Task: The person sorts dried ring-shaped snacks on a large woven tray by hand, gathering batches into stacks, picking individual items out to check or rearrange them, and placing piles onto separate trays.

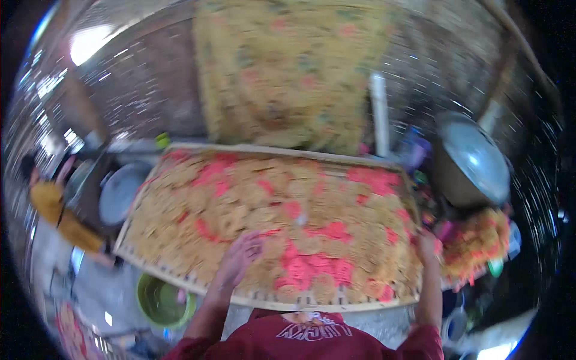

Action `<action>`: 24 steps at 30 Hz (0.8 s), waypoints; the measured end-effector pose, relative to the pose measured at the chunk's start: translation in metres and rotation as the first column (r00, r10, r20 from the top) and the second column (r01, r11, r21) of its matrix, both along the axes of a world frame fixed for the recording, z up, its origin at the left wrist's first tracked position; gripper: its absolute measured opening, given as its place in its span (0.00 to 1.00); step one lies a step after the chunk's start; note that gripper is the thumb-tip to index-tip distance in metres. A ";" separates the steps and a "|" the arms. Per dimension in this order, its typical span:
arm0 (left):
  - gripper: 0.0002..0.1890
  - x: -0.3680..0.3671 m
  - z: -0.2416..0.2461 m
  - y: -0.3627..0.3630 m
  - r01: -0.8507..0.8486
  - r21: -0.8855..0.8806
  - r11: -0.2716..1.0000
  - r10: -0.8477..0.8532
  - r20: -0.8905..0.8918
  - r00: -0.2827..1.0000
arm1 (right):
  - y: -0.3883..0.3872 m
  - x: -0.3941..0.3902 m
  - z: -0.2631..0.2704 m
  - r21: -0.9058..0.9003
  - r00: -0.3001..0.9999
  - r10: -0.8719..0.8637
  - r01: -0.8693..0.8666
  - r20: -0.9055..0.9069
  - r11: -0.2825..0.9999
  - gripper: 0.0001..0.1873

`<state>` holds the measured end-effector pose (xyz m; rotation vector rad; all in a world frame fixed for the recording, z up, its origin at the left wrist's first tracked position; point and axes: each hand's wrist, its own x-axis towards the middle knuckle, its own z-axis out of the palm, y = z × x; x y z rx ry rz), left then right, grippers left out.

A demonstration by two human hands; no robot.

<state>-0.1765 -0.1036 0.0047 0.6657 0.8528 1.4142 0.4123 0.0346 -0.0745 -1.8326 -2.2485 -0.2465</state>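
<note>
A wide tray with a pale wooden frame lies before me, covered with many thin round beige crackers and bright pink ones that overlap. Over the front middle of the tray is my left hand, its fingers stretched out above the crackers; nothing shows in it. At the tray's right edge is my right hand, its fingers near the frame and a pink piece. Motion blur hides whether it grips either one.
A heap of orange and pink crackers lies right of the tray, below a large lidded metal pot. At left are a metal basin, a green tub and a person in yellow. Behind hangs a floral cloth.
</note>
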 end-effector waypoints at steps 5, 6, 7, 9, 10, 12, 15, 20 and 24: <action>0.14 -0.100 0.006 -0.004 -0.306 0.071 0.949 0.313 -0.300 0.901 | -0.016 -0.014 0.030 0.137 0.921 -0.050 0.111 -0.385 0.984 0.04; 0.13 -0.132 -0.003 -0.006 -0.424 0.200 0.883 0.467 -0.440 0.767 | -0.014 -0.021 0.034 0.230 0.870 0.078 0.041 -0.487 0.972 0.07; 0.12 -0.160 -0.010 -0.007 -0.493 0.333 0.804 0.591 -0.545 0.595 | -0.015 -0.034 0.043 0.157 0.836 0.011 0.091 -0.549 0.983 0.06; 0.11 -0.209 -0.012 -0.011 -0.587 0.420 0.692 0.687 -0.634 0.356 | -0.027 -0.083 0.075 0.105 0.729 0.029 0.059 -0.683 0.993 0.04; 0.10 -0.235 -0.017 -0.009 -0.622 0.429 0.655 0.694 -0.668 0.269 | -0.030 -0.095 0.080 0.162 0.763 0.083 0.028 -0.641 0.986 0.04; 0.09 -0.292 -0.031 -0.009 -0.664 0.448 0.599 0.704 -0.689 0.170 | -0.021 -0.102 0.071 0.170 0.680 0.136 -0.017 -0.720 0.985 0.04; 0.08 -0.371 -0.051 -0.012 -0.755 0.511 0.411 0.709 -0.700 -0.088 | -0.038 -0.156 0.105 0.107 0.629 0.111 -0.044 -0.770 0.993 0.01; 0.06 -0.447 -0.068 -0.016 -0.831 0.516 0.208 0.341 -0.835 -0.433 | -0.039 -0.171 0.123 0.133 0.677 0.123 -0.037 -0.726 0.990 0.01; 0.07 -0.494 -0.096 -0.014 -0.868 0.438 0.233 0.299 -0.882 -0.364 | -0.040 -0.205 0.161 0.036 0.796 0.002 0.025 -0.605 0.999 0.09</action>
